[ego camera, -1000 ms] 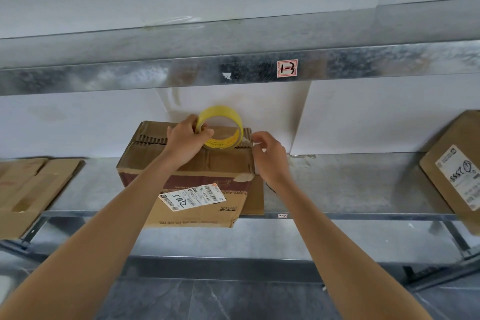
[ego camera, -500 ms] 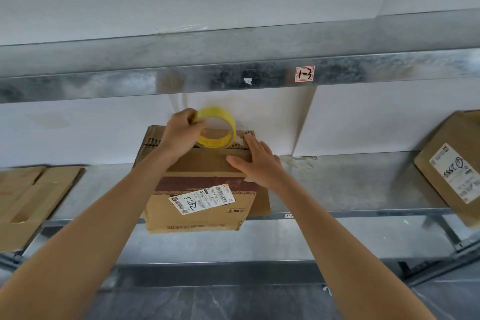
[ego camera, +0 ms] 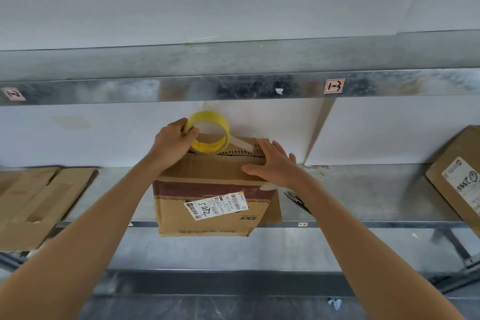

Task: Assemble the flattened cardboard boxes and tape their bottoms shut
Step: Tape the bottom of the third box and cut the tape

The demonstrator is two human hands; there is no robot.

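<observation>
My left grip (ego camera: 171,144) holds the tape roll (ego camera: 211,138) atop the box (ego camera: 207,205), my right grip (ego camera: 275,166) lies flat just beside it, seemingly pressing a strip down; sealing looks barely begun, and flattened boxes (ego camera: 39,202) wait well to the left.

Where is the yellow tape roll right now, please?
In the head view, near centre, the left hand grips the yellow tape roll at the far top edge of the cardboard box, beside the flat right hand.
</observation>
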